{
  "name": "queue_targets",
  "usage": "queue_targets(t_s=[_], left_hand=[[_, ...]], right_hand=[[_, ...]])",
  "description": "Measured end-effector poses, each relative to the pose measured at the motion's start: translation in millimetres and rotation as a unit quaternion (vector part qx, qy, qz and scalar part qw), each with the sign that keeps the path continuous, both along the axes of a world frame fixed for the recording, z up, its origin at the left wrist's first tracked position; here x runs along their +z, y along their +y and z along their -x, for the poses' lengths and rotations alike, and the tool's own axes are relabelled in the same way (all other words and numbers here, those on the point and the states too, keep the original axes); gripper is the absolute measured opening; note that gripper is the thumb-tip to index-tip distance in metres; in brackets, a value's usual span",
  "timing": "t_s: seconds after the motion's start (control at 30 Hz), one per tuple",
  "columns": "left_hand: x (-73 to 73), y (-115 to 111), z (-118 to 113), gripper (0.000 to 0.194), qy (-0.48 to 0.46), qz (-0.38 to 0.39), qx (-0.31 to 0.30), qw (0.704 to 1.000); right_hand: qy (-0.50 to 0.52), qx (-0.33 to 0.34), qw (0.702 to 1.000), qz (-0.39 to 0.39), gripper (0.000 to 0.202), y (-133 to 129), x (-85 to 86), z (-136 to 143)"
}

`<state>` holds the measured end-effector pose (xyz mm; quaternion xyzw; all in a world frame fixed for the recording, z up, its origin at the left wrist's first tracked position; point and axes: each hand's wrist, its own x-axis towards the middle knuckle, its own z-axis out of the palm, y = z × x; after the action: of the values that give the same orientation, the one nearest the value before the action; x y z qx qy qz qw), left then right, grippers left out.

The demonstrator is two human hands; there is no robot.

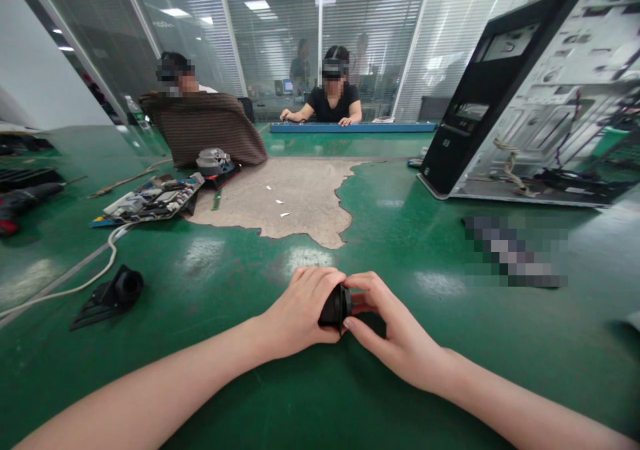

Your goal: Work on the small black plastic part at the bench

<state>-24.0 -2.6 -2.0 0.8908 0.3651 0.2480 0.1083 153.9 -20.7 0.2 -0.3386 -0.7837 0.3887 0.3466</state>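
Note:
A small black part [333,309], with a flat rim on its right side, is between my hands above the green table; its exact kind I cannot make out. My left hand [304,313] is wrapped round its left side, with the fingers over the top and the thumb underneath. From the right, my right hand [395,320] pinches the rim, thumb in front and fingers behind and on top. The palms hide much of the part. To the left lies a black plastic piece with a round opening [117,291].
A computer case [480,103] without its side cover stands at the right, near a blurred-out flat item [510,253]. At the left are a circuit board [155,200], a cooler [215,162], a white cable [95,277] and a power tool [30,200]. Two people sit across the table [240,397].

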Motion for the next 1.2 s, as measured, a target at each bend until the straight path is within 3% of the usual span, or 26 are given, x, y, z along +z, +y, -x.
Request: queue_targets(t_s=[0.2,0.4,0.6,0.83,0.97,1.2], left_hand=[[0.7,0.0,0.9,0.057,0.005,0.004,-0.003,1.000],[-0.1,0.4,0.3,0.055,-0.002,0.000,0.000,1.000],[-0.2,0.6,0.2,0.057,-0.001,0.002,0.000,1.000],[0.6,0.8,1.0,0.055,-0.005,0.015,-0.002,1.000],[0.5,0.8,0.1,0.055,-0.015,0.011,0.001,1.000],[0.4,-0.1,-0.7,0.059,-0.013,0.013,0.008,1.000]], right_hand=[[-0.022,-0.006,0.999,-0.038,0.034,-0.2,-0.5,-1.9],[-0.014,-0.004,0.999,-0.047,0.020,1.7,-3.2,-3.0],[-0.015,-0.005,1.000,-0.006,0.033,1.1,-1.1,-1.3],[-0.032,0.000,0.997,-0.075,0.026,0.1,-2.7,-5.2],[-0.013,0.001,0.999,-0.051,0.019,0.9,-4.5,-4.3],[-0.010,-0.001,1.000,-0.014,0.035,-1.0,0.5,-0.7]])
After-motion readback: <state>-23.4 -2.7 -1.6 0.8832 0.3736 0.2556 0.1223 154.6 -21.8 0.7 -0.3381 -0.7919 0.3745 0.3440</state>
